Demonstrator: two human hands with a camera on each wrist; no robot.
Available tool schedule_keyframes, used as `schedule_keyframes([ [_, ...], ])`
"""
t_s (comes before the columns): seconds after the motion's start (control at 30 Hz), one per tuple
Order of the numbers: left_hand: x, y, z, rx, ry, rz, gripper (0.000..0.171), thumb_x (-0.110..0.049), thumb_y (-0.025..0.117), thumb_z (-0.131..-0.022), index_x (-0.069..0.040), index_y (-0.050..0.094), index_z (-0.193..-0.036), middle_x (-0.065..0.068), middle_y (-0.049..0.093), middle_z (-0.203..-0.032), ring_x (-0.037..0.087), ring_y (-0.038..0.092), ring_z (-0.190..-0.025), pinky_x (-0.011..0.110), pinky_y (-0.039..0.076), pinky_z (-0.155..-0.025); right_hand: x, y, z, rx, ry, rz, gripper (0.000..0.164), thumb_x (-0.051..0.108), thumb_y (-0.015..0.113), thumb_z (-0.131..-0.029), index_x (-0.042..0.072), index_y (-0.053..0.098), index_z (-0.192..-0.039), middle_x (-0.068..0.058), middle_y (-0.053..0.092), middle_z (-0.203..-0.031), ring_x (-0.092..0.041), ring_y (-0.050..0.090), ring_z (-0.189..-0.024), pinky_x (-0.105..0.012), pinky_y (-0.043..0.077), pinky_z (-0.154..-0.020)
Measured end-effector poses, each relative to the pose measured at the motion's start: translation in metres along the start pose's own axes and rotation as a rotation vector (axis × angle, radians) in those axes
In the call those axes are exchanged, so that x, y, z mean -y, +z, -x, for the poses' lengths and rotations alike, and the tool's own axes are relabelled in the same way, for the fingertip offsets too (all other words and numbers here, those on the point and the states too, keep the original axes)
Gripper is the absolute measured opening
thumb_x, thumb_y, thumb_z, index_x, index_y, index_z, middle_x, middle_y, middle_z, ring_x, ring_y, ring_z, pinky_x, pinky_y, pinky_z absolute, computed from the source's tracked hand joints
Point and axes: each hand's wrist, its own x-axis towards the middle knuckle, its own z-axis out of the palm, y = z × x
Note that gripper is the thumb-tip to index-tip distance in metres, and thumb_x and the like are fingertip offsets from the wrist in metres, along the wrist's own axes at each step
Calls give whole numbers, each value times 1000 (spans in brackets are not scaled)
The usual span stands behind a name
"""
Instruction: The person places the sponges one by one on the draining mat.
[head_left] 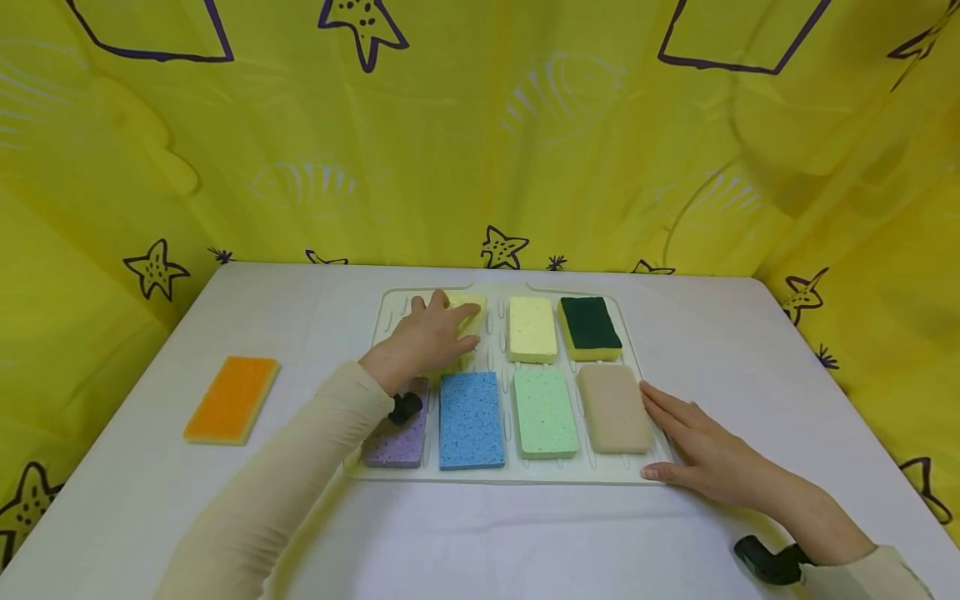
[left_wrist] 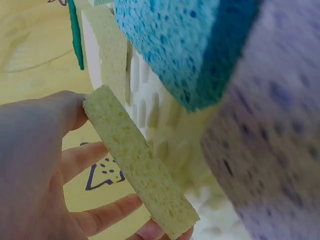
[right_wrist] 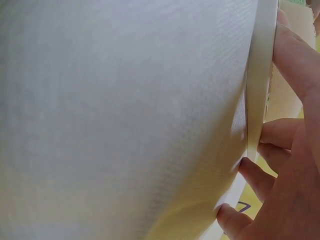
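Observation:
My left hand [head_left: 429, 333] reaches over the back row of a white ribbed tray [head_left: 480, 477]. It grips a pale yellow sponge [left_wrist: 142, 160] by its edges, thumb at one end and fingertips at the other. In the head view the hand covers most of that sponge. Below the left wrist lie a purple sponge [head_left: 393, 448] and a blue sponge [head_left: 471, 421]. My right hand [head_left: 701, 450] rests against the tray's right side, fingers extended along the rim and thumb by the front corner. A beige sponge [head_left: 615, 408] is just inside that rim.
Behind the light green sponge [head_left: 545, 414] sits another pale yellow sponge [head_left: 532, 329], with a dark-green-topped scouring sponge [head_left: 591, 327] to its right. An orange sponge [head_left: 231, 400] lies on the white table left of the tray. A yellow curtain [head_left: 480, 150] hangs along the back.

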Motion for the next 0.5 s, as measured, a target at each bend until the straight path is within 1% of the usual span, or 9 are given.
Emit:
schedule_keyframes([
  [0.07, -3, 1, -2, 11, -6, -3, 56, -46, 48, -102, -31, 36, -154, 22, 39, -144, 45, 41, -122, 50, 53, -85, 0, 1, 0, -5, -6, 3, 96, 54, 70, -85, 7, 27, -157, -8, 20, -166, -46, 29, -144, -60, 16, -121],
  [0.17, -6, 3, -4, 21, -17, -5, 56, -46, 48, -102, -30, 36, -154, 23, 37, -146, 46, 40, -125, 52, 53, -88, -1, 2, 1, -12, -15, 12, 95, 53, 70, -85, 7, 27, -157, -7, 19, -166, -44, 29, -145, -48, 9, -126],
  [0.23, -8, 4, -5, 26, -24, -4, 56, -47, 48, -102, -29, 36, -154, 24, 37, -147, 47, 40, -127, 53, 53, -90, -1, 2, 1, -15, -19, 15, 95, 53, 70, -86, 8, 27, -157, -7, 19, -166, -43, 28, -146, -41, 5, -127],
  [0.3, -10, 5, -6, 29, -27, -2, 56, -47, 48, -102, -28, 37, -154, 24, 36, -149, 48, 39, -129, 54, 52, -92, -2, 2, 2, -16, -22, 16, 94, 52, 70, -86, 8, 27, -157, -7, 19, -166, -42, 28, -146, -38, 3, -127],
  [0.4, -11, 5, -6, 30, -28, -5, 57, -47, 49, -102, -26, 39, -153, 25, 36, -149, 50, 39, -130, 55, 52, -93, -2, 3, 1, -15, -21, 11, 94, 52, 70, -86, 8, 27, -157, -7, 19, -166, -41, 27, -147, -40, 4, -127],
  [0.5, -14, 5, -5, 27, -38, -3, 57, -48, 49, -101, -25, 40, -152, 26, 36, -150, 51, 37, -132, 55, 51, -94, -2, 3, 1, -10, -16, 9, 94, 52, 70, -86, 7, 26, -157, -7, 19, -166, -41, 27, -147, -46, 6, -126],
])
